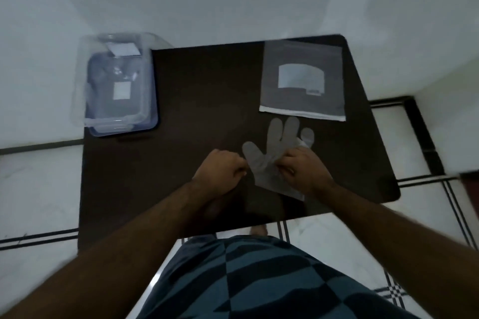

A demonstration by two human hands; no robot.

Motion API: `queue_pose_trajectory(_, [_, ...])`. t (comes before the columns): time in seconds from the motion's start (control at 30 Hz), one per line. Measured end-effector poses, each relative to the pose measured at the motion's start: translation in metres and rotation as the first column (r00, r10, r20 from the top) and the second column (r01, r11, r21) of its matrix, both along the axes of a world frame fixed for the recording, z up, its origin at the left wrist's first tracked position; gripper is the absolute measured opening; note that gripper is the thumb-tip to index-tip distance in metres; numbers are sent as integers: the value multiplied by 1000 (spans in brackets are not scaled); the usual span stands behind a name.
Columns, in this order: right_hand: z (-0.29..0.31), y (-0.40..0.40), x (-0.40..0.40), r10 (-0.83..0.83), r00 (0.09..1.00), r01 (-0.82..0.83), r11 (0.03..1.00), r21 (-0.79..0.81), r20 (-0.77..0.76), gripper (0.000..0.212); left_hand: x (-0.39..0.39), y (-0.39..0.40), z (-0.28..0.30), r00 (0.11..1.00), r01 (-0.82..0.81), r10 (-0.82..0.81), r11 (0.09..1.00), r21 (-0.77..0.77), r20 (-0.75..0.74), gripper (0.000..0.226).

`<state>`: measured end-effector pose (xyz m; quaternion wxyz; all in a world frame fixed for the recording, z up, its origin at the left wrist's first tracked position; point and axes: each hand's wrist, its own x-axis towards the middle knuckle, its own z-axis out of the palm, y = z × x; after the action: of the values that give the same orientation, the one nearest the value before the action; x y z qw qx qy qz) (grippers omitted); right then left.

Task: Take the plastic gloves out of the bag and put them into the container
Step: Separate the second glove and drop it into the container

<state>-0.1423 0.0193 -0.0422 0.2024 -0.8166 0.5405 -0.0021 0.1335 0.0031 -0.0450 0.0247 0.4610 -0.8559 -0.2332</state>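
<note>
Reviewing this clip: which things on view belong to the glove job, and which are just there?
Job:
- thin translucent plastic glove, pinched by the left hand and right hand
- flat grey zip bag with white label
- clear plastic container with open lid

Just there:
- dark rectangular table
- white tiled floor

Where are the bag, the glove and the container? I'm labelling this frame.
bag (302, 80): head view, on its grey front by the white label.
glove (261, 163): head view, on its palm between both hands.
container (119, 101): head view, on its clear floor below the white sticker.
</note>
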Motion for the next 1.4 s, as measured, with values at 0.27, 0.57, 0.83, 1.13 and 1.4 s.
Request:
queue_pose_trajectory(0.27, [-39,37,-59,125,985,-109,986,129,-121,44,-57,27,-32,993,76,-78,997,30,85,27])
queue_pose_trajectory(0.57, [-51,52,-70,268,959,-266,963,38,-90,29,-68,39,-40,970,143,-125,987,-73,210,24])
queue_pose_trajectory(0.83, [-41,47,-61,89,989,-92,995,22,115,31,-71,40,-29,995,-100,100,995,27,2,15])
queue_pose_trajectory(1.13, [67,-39,-18,-489,627,225,859,460,606,6,-43,-20,73,707,-453,504,861,229,-495,12])
queue_pose_trajectory(1.4, [159,-140,23,-467,544,83,857,509,697,5,11,-100,177,610,-479,503,849,221,-612,10])
